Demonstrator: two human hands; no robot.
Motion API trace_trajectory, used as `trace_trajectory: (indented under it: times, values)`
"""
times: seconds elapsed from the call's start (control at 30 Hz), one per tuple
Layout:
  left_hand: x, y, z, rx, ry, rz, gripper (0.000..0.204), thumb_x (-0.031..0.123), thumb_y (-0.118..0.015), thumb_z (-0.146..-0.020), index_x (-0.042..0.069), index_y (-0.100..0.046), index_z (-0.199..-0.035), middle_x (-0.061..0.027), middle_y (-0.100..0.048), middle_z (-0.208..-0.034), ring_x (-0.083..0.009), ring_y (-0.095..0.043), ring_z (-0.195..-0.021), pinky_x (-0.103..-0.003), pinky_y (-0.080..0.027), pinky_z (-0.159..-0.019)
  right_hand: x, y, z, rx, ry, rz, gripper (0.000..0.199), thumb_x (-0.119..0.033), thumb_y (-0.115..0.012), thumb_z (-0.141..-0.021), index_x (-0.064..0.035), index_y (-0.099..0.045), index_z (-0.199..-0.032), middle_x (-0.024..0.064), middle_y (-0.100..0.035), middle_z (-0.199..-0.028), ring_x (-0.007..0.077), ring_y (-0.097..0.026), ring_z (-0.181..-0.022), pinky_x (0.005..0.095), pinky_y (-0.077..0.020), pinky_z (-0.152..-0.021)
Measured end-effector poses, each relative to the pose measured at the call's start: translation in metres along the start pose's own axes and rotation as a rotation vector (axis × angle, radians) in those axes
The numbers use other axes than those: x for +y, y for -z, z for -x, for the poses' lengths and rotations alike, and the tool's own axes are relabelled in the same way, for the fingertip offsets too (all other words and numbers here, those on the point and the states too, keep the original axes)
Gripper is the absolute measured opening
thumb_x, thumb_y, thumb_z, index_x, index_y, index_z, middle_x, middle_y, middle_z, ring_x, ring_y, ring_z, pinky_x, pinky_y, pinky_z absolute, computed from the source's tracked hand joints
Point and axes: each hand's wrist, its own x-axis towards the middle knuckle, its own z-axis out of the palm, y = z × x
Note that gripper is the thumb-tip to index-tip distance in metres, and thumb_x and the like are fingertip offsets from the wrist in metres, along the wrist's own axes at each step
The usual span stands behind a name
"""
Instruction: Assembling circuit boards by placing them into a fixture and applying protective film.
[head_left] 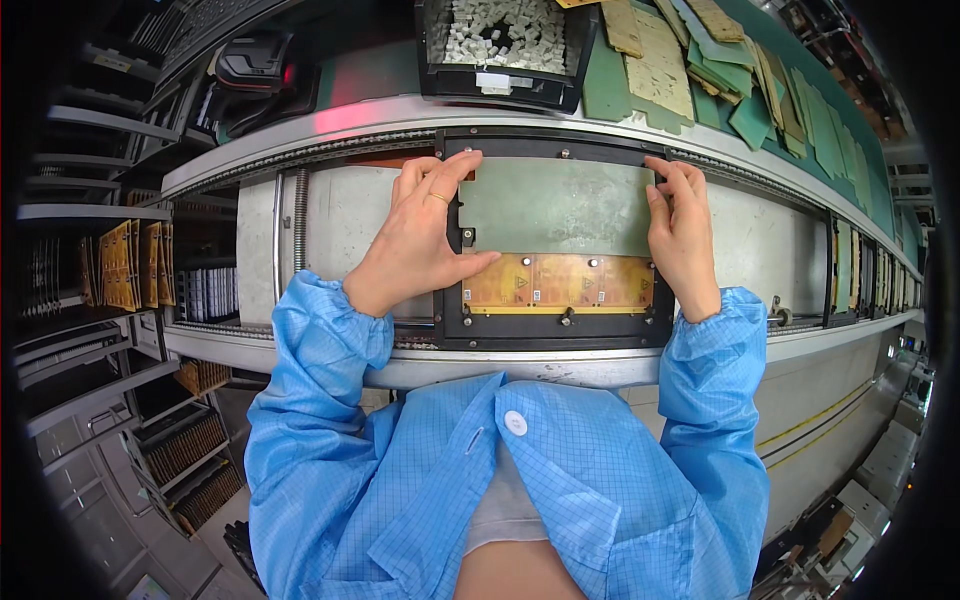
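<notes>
A flat grey-green board (560,205) lies over the upper part of a black frame (550,333). Below its lower edge shows a yellow-orange circuit board panel (560,282), seated in the frame. My left hand (420,230) spans the green board's left end, fingertips at its upper corner and thumb at its lower corner. At the opposite end my right hand (682,225) has bent fingers at the upper right corner and the thumb against the side edge. Whatever is under the green board is hidden.
The frame sits on a conveyor with metal rails (520,370). Beyond it stand a black bin (500,82) of small white parts and piles of green and tan boards (660,80). A black scanner-like device (255,65) is far left. Racks hold orange boards (120,265) at left.
</notes>
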Motion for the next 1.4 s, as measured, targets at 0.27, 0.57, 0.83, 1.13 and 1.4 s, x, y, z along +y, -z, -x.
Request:
trace_trajectory:
  times: [0.27, 0.57, 0.83, 1.13, 1.4]
  values:
    - [0.001, 0.0, -0.003, -0.004, -0.031, -0.08, 0.091, 0.014, -0.088, -0.058, 0.004, -0.046, -0.138, -0.0126, -0.052, -0.136, -0.0326, -0.045, -0.117, -0.041, -0.041, -0.105, -0.008, 0.001, 0.002, -0.014, -0.01, 0.023, 0.028, 0.001, -0.055, -0.092, -0.0017, -0.06, -0.119, 0.0193, -0.055, -0.117, 0.037, -0.058, -0.103, 0.0389, -0.0478, -0.091]
    - [0.0, -0.003, -0.003, 0.004, -0.072, -0.123, 0.088, 0.015, -0.088, -0.059, 0.004, -0.048, -0.136, -0.0131, -0.05, -0.14, -0.0346, -0.044, -0.122, -0.044, -0.037, -0.108, -0.003, 0.0, 0.007, 0.001, -0.003, 0.079, 0.028, -0.001, -0.055, -0.092, -0.0059, -0.061, -0.119, 0.0156, -0.057, -0.121, 0.0351, -0.058, -0.109, 0.0421, -0.0412, -0.098]
    - [0.001, -0.002, -0.011, -0.001, -0.086, -0.12, 0.086, 0.017, -0.088, -0.058, 0.005, -0.05, -0.134, -0.0132, -0.051, -0.139, -0.0348, -0.045, -0.121, -0.044, -0.038, -0.106, 0.0, 0.001, 0.005, 0.028, -0.034, 0.048, 0.027, -0.001, -0.055, -0.092, -0.0071, -0.063, -0.117, 0.0153, -0.06, -0.118, 0.0329, -0.059, -0.108, 0.0399, -0.0409, -0.098]
    - [0.0, -0.003, -0.013, 0.007, -0.101, -0.116, 0.088, 0.019, -0.089, -0.056, 0.006, -0.05, -0.134, -0.012, -0.054, -0.135, -0.0322, -0.047, -0.117, -0.042, -0.041, -0.103, 0.005, 0.001, 0.004, 0.039, -0.056, -0.117, 0.027, 0.003, -0.055, -0.093, -0.0034, -0.063, -0.118, 0.0075, -0.059, -0.113, 0.0159, -0.055, -0.096, 0.0271, -0.0454, -0.089]
    - [0.001, -0.005, -0.015, 0.035, -0.124, -0.137, 0.09, 0.017, -0.09, -0.055, 0.006, -0.05, -0.135, -0.0104, -0.056, -0.129, -0.03, -0.048, -0.113, -0.039, -0.043, -0.099, 0.003, 0.007, 0.003, 0.034, -0.027, -0.123, 0.028, 0.002, -0.059, -0.092, -0.0037, -0.064, -0.118, 0.0055, -0.06, -0.112, 0.0134, -0.055, -0.095, 0.0246, -0.0447, -0.087]
